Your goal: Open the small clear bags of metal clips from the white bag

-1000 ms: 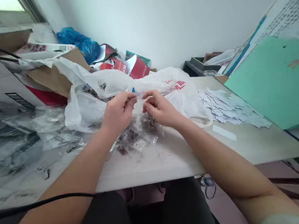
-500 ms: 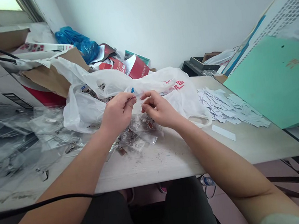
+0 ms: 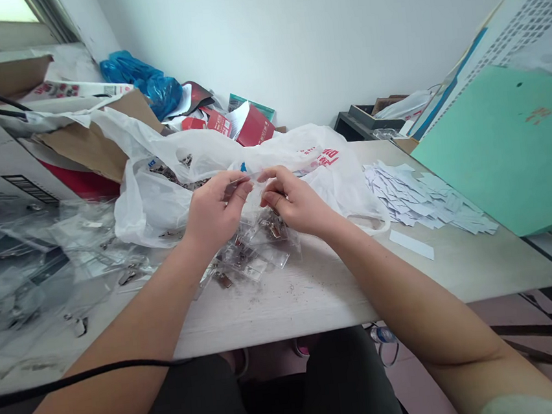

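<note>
On bench [image 3: 286, 316], near its front edge: my L hand [image 3: 214, 213] and R hand [image 3: 298, 205] curled, fingertips almost meeting, can't tell from here if I've hold of anything. Clear bags of clips [image 3: 255, 251] just below. White carrier bag [image 3: 158, 202] crowds behind, paper scraps [image 3: 426, 199] to R; only specked bench before front edge.

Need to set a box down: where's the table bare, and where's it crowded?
Free: the table front strip below the small clear bags under the left hand and right hand, and the patch before the white paper slips. Crowded: around the white carrier bag and the plastic sheets at left.
</note>
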`<state>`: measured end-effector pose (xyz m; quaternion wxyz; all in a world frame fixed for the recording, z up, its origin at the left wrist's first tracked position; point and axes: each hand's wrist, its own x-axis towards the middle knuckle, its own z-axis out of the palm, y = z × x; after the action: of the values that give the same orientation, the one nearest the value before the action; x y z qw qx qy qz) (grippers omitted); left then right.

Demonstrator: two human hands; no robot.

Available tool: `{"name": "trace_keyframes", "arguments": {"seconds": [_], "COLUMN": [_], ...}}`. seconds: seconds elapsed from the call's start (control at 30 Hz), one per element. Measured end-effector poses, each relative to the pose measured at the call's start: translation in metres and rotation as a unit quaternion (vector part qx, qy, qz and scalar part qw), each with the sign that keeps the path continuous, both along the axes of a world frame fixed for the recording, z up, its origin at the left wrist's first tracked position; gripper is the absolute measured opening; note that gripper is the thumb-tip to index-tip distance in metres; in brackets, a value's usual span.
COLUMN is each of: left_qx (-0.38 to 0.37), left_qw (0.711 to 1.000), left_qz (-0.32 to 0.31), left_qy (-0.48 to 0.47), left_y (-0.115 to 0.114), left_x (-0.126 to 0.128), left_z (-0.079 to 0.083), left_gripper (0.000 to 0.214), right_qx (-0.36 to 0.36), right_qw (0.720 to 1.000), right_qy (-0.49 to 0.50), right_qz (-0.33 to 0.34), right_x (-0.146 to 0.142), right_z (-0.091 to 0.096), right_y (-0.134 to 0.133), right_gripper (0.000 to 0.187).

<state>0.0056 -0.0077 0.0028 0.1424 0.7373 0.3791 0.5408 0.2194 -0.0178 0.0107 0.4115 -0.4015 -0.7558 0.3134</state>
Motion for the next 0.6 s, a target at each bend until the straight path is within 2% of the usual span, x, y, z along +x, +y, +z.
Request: {"name": "trace_keyframes", "arguments": {"seconds": [0.4,0.6], "left_qx": [0.106,0.123], "left_qw": [0.991,0.988], "left_qz": [0.032,0.029], "left_qy": [0.078,0.092], "left_y": [0.004,0.001], "left_x": [-0.004,-0.003], "left_z": [-0.002,0.000], "left_gripper": [0.015,0.014], "right_qx": [0.059,0.047], "right_qw": [0.998,0.997], "right_qy": [-0.015,-0.007], "right_qz": [-0.024,-0.055], "right_x": [-0.006,-0.011], "right_z": [-0.002,-0.001], "right_y": [-0.003,-0.007], "right_gripper": [0.035,0.044]}}
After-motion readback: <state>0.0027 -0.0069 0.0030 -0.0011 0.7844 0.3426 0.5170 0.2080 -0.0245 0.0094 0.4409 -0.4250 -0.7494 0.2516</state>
